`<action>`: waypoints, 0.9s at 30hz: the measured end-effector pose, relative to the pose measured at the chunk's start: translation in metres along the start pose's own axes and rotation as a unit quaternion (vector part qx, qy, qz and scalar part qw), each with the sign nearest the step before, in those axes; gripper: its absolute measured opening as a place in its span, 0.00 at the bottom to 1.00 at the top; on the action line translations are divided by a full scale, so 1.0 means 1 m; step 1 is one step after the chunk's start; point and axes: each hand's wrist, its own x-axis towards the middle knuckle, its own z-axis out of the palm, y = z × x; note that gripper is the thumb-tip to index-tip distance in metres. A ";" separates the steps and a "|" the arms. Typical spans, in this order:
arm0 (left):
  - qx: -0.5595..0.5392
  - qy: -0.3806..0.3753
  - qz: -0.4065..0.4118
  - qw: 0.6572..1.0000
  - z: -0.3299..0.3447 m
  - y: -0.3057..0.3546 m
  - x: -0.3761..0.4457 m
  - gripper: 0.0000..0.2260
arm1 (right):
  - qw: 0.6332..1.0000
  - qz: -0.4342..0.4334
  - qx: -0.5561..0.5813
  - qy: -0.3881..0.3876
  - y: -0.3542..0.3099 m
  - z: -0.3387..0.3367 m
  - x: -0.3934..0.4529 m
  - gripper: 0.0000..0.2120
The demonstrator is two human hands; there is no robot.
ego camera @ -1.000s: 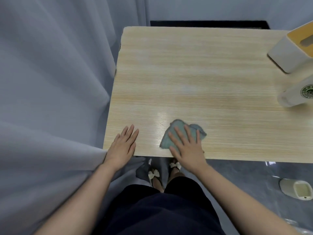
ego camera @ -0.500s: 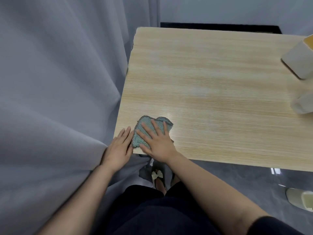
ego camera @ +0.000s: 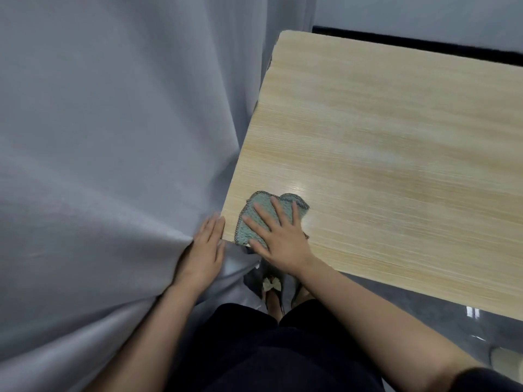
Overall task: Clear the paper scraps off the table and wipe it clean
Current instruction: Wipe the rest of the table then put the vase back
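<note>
cloth (ego camera: 256, 222) lay at the desk (ego camera: 396, 154) near-left corner, pressed flat under the spread right hand (ego camera: 278, 239); left hand (ego camera: 205, 250), fingers straight, touched the desk's left edge beside the curtain (ego camera: 113, 165).

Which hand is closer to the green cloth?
The right hand: it presses flat on top of the green cloth at the table corner. The left hand is beside the cloth, off the table's edge against the curtain.
</note>
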 end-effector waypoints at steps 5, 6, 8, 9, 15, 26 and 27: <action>-0.070 0.068 -0.018 0.995 -0.005 0.008 -0.007 0.24 | 0.995 -0.082 0.015 -0.061 -0.031 -0.005 0.047 0.30; -0.067 0.086 -0.019 0.994 -0.006 0.010 -0.006 0.24 | 0.995 -0.086 0.033 -0.049 -0.027 -0.007 0.047 0.32; -0.018 0.117 0.007 0.993 -0.007 0.020 -0.003 0.24 | 0.995 -0.055 0.088 -0.009 -0.012 -0.018 0.037 0.32; 0.019 0.111 0.026 0.993 -0.008 0.028 0.002 0.24 | 0.994 -0.027 0.107 0.014 -0.001 -0.023 0.031 0.31; 0.149 -0.008 -0.006 0.989 0.022 0.053 0.039 0.29 | 0.992 0.114 0.056 0.024 0.080 -0.030 -0.016 0.28; 0.193 -0.047 0.178 0.964 0.038 0.092 0.066 0.25 | 0.972 0.230 0.020 0.047 0.147 -0.032 -0.043 0.27; 0.203 -0.036 0.167 0.964 0.035 0.089 0.073 0.26 | 0.971 0.233 0.017 0.049 0.146 -0.031 -0.043 0.26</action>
